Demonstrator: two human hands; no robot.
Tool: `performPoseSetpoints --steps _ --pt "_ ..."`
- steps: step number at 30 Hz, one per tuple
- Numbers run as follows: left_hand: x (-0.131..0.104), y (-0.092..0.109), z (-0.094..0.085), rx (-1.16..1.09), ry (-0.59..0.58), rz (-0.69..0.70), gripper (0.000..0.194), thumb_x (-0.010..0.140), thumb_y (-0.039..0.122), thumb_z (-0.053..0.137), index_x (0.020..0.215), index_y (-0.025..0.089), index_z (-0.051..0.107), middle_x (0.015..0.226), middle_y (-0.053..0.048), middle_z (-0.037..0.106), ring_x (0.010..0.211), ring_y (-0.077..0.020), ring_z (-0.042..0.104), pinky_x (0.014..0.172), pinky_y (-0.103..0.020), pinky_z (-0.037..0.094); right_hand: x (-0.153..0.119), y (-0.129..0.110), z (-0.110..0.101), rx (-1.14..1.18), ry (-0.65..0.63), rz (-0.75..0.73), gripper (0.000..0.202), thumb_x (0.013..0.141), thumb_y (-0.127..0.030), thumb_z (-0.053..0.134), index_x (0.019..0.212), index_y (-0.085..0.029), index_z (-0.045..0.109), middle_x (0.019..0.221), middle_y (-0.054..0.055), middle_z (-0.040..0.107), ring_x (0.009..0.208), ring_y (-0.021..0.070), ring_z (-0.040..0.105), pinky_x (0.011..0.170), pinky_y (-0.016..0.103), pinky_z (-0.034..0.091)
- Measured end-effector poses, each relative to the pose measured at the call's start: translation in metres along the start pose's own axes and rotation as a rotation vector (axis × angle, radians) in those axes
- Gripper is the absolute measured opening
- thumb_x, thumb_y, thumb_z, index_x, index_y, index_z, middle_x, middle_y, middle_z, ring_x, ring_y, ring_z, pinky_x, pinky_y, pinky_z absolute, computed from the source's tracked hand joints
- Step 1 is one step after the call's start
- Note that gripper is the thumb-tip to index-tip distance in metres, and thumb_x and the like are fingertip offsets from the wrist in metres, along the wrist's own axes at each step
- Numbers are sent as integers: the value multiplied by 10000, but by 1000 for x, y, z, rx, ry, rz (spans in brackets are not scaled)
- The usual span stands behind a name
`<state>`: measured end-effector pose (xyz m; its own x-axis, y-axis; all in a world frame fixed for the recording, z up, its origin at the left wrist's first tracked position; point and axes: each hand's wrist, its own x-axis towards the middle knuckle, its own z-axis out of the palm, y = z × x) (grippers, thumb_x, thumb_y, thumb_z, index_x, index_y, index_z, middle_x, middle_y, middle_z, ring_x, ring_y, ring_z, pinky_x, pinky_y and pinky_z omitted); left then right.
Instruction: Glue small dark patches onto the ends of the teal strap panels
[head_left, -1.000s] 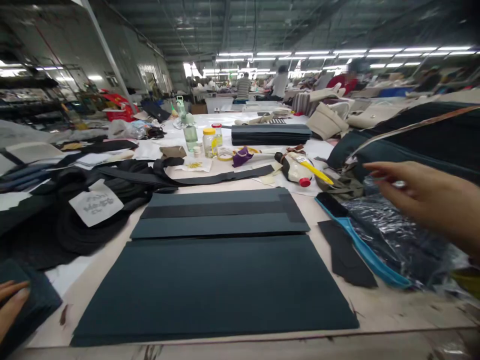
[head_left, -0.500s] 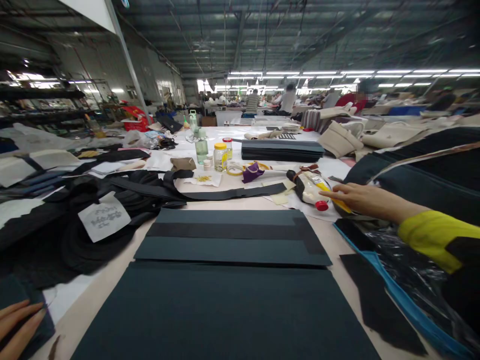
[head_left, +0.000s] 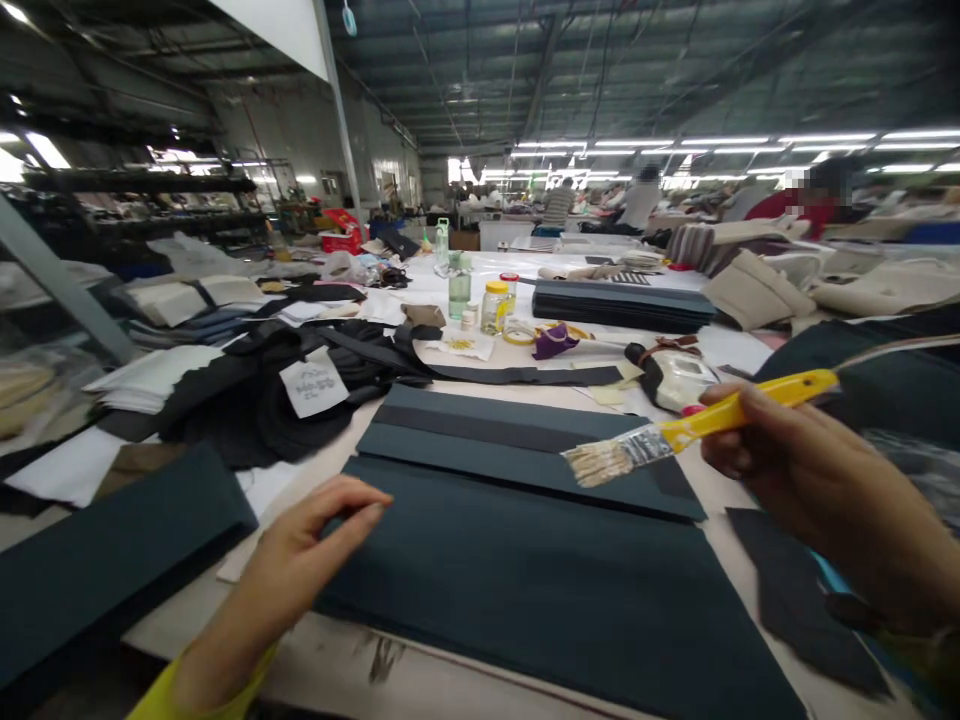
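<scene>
My right hand is closed round the yellow handle of a flat paintbrush. Its pale, caked bristles point left, above the dark teal fabric panels. Below lies a large dark teal panel. Beyond its far edge is a narrower teal piece with a black strip along it. My left hand hovers over the large panel's left side, fingers loosely bent, a gap showing between thumb and forefinger and nothing visible in them. Behind the brush handle, a white bottle lies on its side.
Coiled black straps with a handwritten paper tag lie at left. Another teal stack sits at the near left. Further back are a yellow-lidded jar, a green bottle and a stack of dark panels. People work in the distance.
My right hand has lifted the paintbrush from beside the white bottle and brought it over the panels. My left hand has moved from the near-left stack to the large panel. The view has turned left.
</scene>
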<state>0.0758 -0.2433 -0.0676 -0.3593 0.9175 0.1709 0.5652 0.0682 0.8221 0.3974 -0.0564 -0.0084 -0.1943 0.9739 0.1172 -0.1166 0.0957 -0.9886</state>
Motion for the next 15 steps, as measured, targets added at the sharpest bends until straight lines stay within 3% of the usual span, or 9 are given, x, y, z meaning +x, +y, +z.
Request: performPoseSetpoints --steps 5,9,15 --pt "11 40 49 -278 -226 71 228 819 397 555 859 201 665 812 -16 592 753 -136 521 665 -229 382 -13 18 13 82 -134 27 385 584 -507 787 777 -203 650 588 3 407 520 82 377 439 151 379" --pt "14 56 63 -467 -303 39 269 800 424 576 858 172 651 779 -8 570 711 -118 481 642 -223 358 -20 14 14 67 -181 6 357 637 -508 750 802 -207 653 559 1 404 507 91 380 439 167 371" --pt "17 62 80 -596 -414 -1 311 734 440 639 837 147 627 764 -16 581 688 -119 478 635 -230 360 -32 16 22 -2 -221 -19 359 691 -532 704 826 -206 633 572 2 421 517 97 391 447 176 358"
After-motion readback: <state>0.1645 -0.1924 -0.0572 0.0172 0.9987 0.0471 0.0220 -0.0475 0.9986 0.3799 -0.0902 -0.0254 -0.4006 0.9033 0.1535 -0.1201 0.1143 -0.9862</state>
